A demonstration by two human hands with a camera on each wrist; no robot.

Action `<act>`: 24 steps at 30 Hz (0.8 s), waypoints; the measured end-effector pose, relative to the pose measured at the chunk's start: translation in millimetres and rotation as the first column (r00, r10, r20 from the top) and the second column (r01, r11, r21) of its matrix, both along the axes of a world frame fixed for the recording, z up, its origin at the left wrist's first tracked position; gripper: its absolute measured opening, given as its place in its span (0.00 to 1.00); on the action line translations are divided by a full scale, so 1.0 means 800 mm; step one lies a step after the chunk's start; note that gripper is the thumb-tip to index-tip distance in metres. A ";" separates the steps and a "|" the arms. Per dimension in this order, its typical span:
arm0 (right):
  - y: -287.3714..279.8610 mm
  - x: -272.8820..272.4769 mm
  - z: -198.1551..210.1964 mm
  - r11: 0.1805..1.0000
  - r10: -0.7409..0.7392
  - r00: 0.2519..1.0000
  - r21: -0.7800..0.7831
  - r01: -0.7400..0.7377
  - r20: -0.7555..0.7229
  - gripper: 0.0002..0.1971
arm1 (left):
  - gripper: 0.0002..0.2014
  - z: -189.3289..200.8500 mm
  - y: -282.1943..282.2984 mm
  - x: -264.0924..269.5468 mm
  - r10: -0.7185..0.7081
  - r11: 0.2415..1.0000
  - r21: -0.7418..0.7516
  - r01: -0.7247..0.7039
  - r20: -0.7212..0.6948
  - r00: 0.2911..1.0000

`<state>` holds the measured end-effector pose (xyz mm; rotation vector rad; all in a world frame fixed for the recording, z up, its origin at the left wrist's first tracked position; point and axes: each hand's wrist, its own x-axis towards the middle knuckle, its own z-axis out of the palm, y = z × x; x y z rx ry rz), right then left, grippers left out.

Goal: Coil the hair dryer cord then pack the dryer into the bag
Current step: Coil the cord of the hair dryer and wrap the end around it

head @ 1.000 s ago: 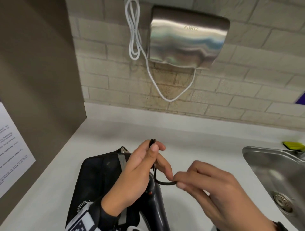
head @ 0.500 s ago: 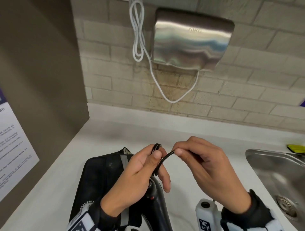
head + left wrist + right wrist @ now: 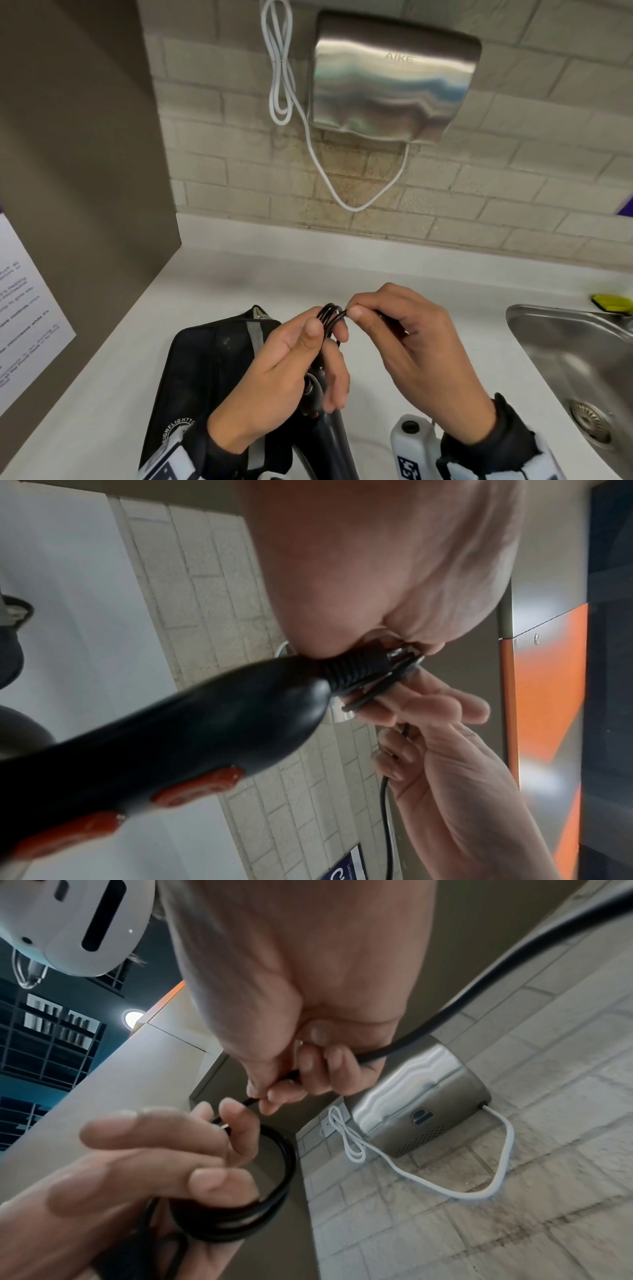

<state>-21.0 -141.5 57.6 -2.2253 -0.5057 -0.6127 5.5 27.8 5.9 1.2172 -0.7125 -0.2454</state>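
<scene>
— How does the left hand [image 3: 291,370] sit?

— Raised over the desk [image 3: 212,284], thumb up, fingers curled around a few small black loops of the hair dryer cord [image 3: 329,317], holding them just above the top of the dryer's handle.

— And the right hand [image 3: 421,349]?

— Beside it, knuckles up, wrist bent down. Thumb and forefinger pinch the cord where it meets the loops; the other fingers curl around the slack, which the right wrist view shows running back past the palm.

— Where is the hair dryer [image 3: 154,739] itself?

— Hanging below the left hand, black with red-orange buttons on the handle. The black bag [image 3: 212,370] lies flat on the desk under the left forearm, beside the steel sink [image 3: 561,346].
</scene>
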 end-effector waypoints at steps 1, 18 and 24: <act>0.001 0.001 -0.002 1.000 -0.001 1.000 0.005 0.001 -0.004 0.09 | 0.25 0.000 0.000 0.000 -0.005 1.000 0.001 0.005 0.003 1.000; 0.013 0.001 -0.023 0.937 0.331 0.897 0.212 -0.277 -0.293 0.16 | 0.26 -0.008 0.005 0.002 -0.079 0.996 -0.041 0.075 -0.083 0.993; 0.013 0.004 -0.026 0.976 0.210 0.948 0.115 -0.188 -0.238 0.12 | 0.23 -0.003 -0.001 -0.003 -0.048 0.997 -0.064 0.040 -0.130 0.990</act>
